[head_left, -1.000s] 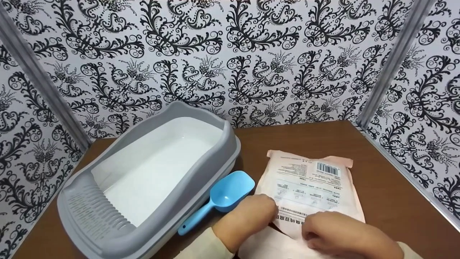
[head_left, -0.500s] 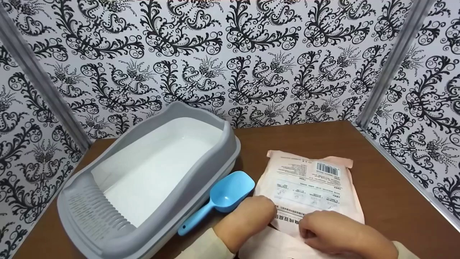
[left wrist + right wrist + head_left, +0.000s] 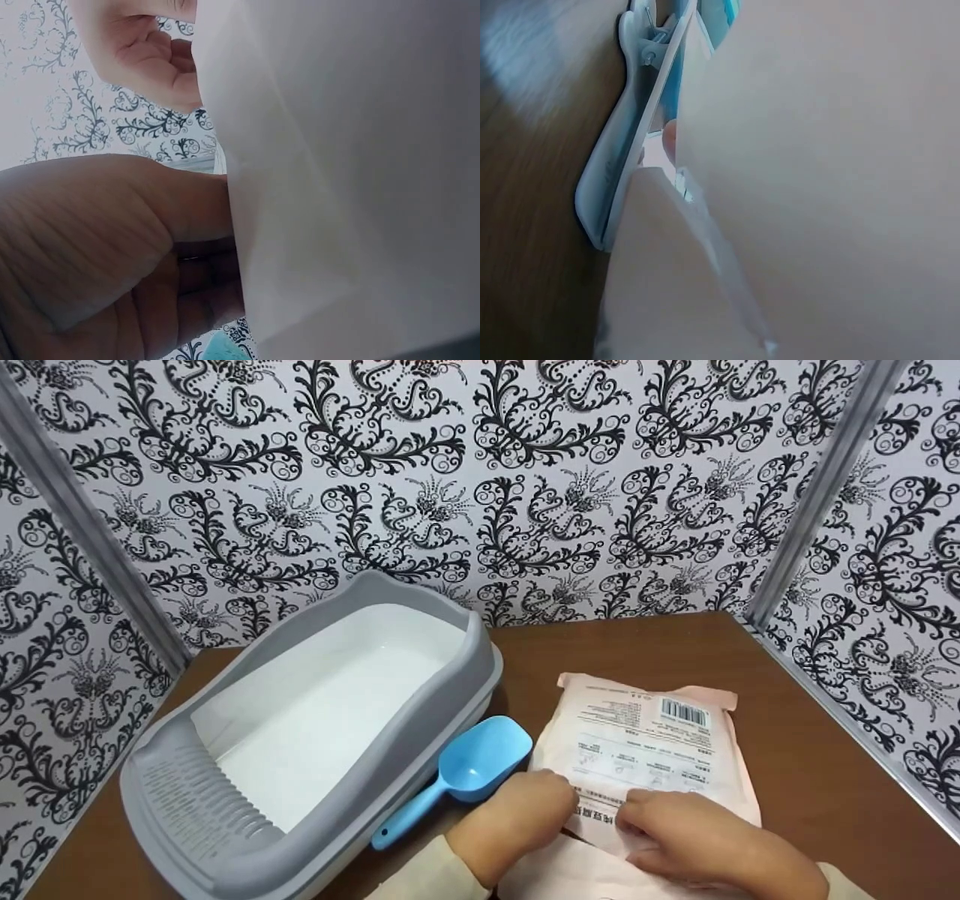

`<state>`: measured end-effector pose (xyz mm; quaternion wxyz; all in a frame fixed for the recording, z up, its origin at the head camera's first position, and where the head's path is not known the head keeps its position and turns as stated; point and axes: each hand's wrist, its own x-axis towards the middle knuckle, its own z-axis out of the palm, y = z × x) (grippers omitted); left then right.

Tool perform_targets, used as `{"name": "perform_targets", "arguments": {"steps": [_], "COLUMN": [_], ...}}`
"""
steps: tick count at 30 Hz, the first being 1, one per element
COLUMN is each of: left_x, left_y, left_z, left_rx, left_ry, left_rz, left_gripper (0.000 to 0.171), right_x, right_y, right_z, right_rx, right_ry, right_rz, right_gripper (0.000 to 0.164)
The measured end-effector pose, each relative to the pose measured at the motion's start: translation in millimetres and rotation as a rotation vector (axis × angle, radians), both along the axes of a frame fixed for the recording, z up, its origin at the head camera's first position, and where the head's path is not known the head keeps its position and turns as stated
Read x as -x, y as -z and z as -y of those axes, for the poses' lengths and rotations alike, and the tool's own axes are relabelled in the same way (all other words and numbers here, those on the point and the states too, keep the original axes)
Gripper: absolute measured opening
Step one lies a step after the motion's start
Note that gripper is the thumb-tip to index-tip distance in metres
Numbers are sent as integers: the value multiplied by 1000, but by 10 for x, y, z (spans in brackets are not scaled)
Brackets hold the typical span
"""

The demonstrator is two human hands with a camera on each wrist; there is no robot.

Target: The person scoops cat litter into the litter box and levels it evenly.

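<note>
A pale pink printed bag lies on the table at the right in the head view, its barcode at the far end. At its left edge my left hand grips the film with curled fingers; a short dark slit shows beside it. My right hand holds the bag further right, thumb and forefinger spread apart along a fold, fingertips partly hidden. In the left wrist view both hands meet the edge of the pale bag film. The right wrist view shows a cut edge and one fingertip in the gap.
A grey and white litter tray stands at the left. Between it and the bag lies a blue scoop, its handle toward me. Patterned wall panels enclose the back and sides of the brown table.
The right hand shifts slightly left and up along the bag, and its thumb now sits apart from the fingers. My left hand barely moves. Tray and scoop stay in place.
</note>
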<state>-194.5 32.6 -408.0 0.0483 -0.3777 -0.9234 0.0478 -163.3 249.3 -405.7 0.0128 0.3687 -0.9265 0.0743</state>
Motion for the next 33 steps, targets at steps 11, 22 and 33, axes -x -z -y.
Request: {"name": "perform_targets", "arguments": {"steps": [11, 22, 33], "left_x": [40, 28, 57], "left_y": [13, -13, -24], "left_z": [-17, -58, -66], "left_rx": [-12, -18, -11], "left_ry": [139, 32, 37], "left_rz": [-48, -31, -10], "left_gripper": [10, 12, 15], "right_x": [-3, -30, 12], "right_y": [-18, -62, -8], "right_z": [0, 44, 81], "right_rx": [-12, 13, -10], "right_ry": [33, 87, 58], "right_rz": [-2, -37, -143], "right_gripper": [25, 13, 26]}}
